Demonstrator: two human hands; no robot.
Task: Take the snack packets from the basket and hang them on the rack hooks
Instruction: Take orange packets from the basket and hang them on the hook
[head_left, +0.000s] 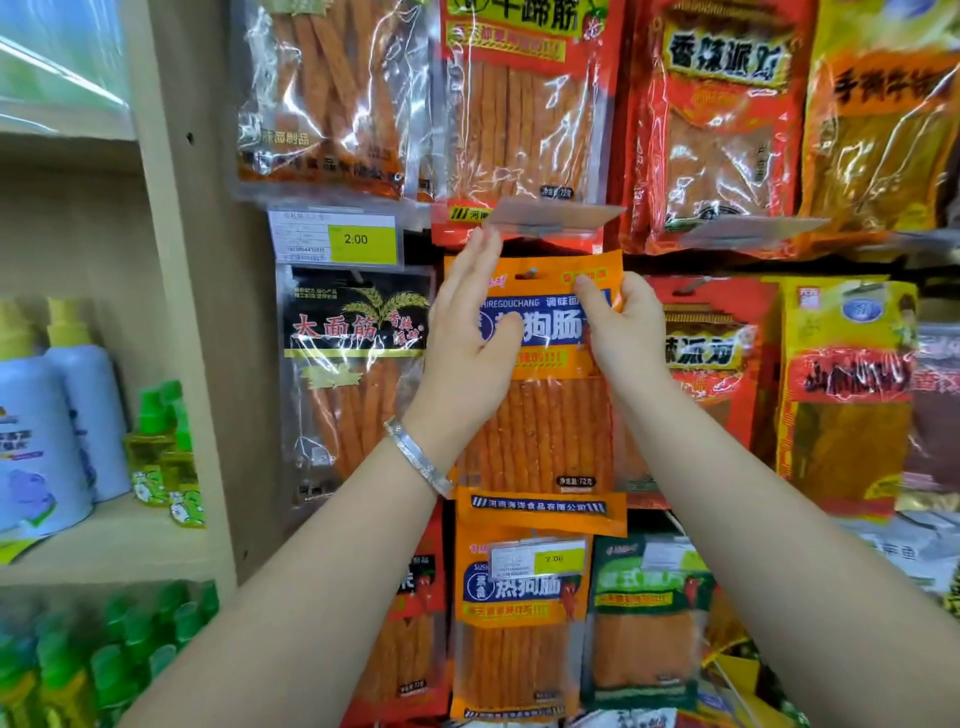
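An orange snack packet (545, 415) with a blue label hangs upright in the middle of the rack, its top hole on a hook tip (531, 272). My left hand (470, 332), with a silver bangle on the wrist, lies flat against the packet's left upper part, fingers stretched up to a clear price tag flap (550, 218). My right hand (621, 325) pinches the packet's top right edge between thumb and fingers. The basket is not in view.
Other snack packets hang all around: a black one (353, 379) on the left, red ones (711, 124) above and right, a yellow one (847, 395) far right, another orange one (519, 623) below. A beige shelf upright (208, 364) and bottles (47, 415) stand left.
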